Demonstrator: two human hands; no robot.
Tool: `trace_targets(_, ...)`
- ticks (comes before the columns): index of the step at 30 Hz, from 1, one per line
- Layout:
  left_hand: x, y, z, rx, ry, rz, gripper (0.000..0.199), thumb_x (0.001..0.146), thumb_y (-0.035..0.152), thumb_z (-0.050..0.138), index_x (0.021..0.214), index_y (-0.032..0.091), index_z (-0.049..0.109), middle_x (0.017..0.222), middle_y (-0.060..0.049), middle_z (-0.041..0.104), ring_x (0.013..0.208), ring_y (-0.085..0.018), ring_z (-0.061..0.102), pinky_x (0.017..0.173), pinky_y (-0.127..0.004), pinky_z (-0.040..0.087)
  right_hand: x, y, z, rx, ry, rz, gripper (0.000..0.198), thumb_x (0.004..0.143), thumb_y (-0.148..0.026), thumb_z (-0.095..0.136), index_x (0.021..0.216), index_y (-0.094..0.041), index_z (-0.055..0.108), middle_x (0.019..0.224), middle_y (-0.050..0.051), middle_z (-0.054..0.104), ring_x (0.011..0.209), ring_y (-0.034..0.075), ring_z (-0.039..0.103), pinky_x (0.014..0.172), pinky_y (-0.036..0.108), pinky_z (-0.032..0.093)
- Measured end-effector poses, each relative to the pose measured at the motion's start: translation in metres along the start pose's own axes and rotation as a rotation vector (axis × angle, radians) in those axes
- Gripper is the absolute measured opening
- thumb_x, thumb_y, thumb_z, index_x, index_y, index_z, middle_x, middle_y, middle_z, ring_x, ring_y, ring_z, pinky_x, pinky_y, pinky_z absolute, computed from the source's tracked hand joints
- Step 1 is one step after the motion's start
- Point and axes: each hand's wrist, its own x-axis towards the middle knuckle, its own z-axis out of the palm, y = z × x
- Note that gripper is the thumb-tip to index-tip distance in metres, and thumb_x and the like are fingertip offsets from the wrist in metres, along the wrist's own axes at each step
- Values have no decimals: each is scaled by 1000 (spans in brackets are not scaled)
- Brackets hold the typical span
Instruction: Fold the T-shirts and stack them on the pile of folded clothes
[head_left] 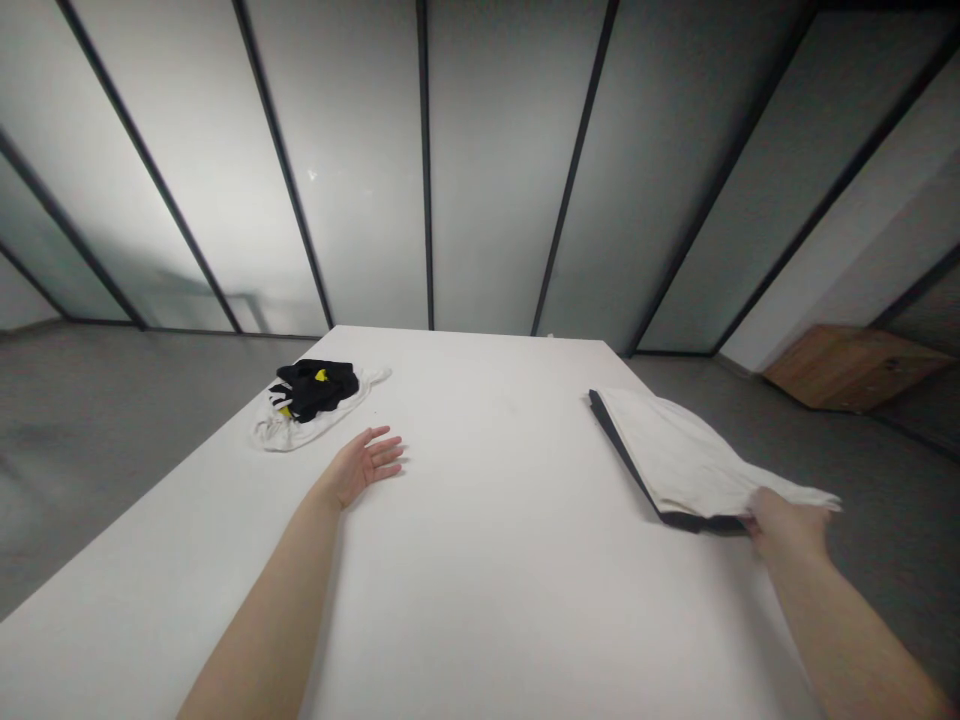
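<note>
Seemingly folded, white-and-black cloth [671,445], frame right, is pinched in my right hand [787,527]; my left hand [363,468] spreads empty; garments [334,393], frame left, lie crumpled.

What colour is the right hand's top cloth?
The top cloth is white, seen best in the head view.

White table [480,580] carries crumpled white cloth [300,433] at far left, black-and-yellow bundle [322,390] on top of it, plus folded white cloth [675,450] over dark layer [684,521] by right edge.
</note>
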Motion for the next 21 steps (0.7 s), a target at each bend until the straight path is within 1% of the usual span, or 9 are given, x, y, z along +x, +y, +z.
trace_targets(2,0,-1,1,3,13,0,37,98,40,69,129,19,65,125,-16,76,106,-28,77,96,-50,61,-13,7,-3,-303,155,-49,113,82,-31,70,171,-10,3,168,35,28,157,41,32,123,53,34)
trace_targets(4,1,-1,3,2,30,2,36,97,38,70,127,19,65,123,-15,76,103,-27,77,93,-48,63,-29,12,-2,-503,204,-255,120,86,-45,68,168,0,-8,169,41,11,162,46,12,129,57,20)
trace_targets(6,2,-1,5,2,54,4,33,96,35,71,125,19,65,120,-15,76,100,-26,77,91,-47,64,-45,15,5,-601,156,-555,107,92,-54,59,171,-7,3,173,35,3,162,49,1,128,68,11)
trace_targets(7,2,-2,5,3,65,8,33,95,34,71,124,19,65,119,-15,76,98,-26,77,90,-46,64,-51,16,10,-665,96,-696,97,95,-57,55,171,-13,13,175,30,6,161,51,0,126,73,9)
trace_targets(9,2,-2,6,5,80,28,32,93,32,73,122,19,66,119,-14,76,97,-25,77,89,-45,64,-62,20,25,-837,-69,-866,82,97,-61,48,167,-20,32,175,23,19,160,53,6,123,78,12)
trace_targets(11,2,-2,7,11,86,52,33,92,32,74,122,19,66,121,-14,75,97,-25,77,89,-45,65,-68,26,40,-1044,-265,-888,82,96,-68,47,163,-21,42,170,21,34,157,53,20,121,77,20)
trace_targets(13,2,-3,7,16,91,73,34,93,34,75,122,19,66,123,-15,73,96,-25,76,88,-46,65,-68,35,53,-1219,-387,-862,84,94,-71,48,160,-20,47,165,22,41,152,52,33,118,74,28)
trace_targets(16,4,-5,6,11,106,91,34,93,35,74,121,19,67,124,-15,73,93,-25,76,87,-47,65,-64,45,67,-1352,-445,-900,75,98,-62,45,157,-17,50,161,22,47,144,50,44,113,69,37)
trace_targets(21,12,-11,3,-10,111,118,33,92,34,75,120,18,66,118,-14,73,87,-22,76,85,-44,65,-60,44,83,-1411,-459,-965,61,101,-43,43,157,-19,52,163,18,47,141,45,50,110,61,42)
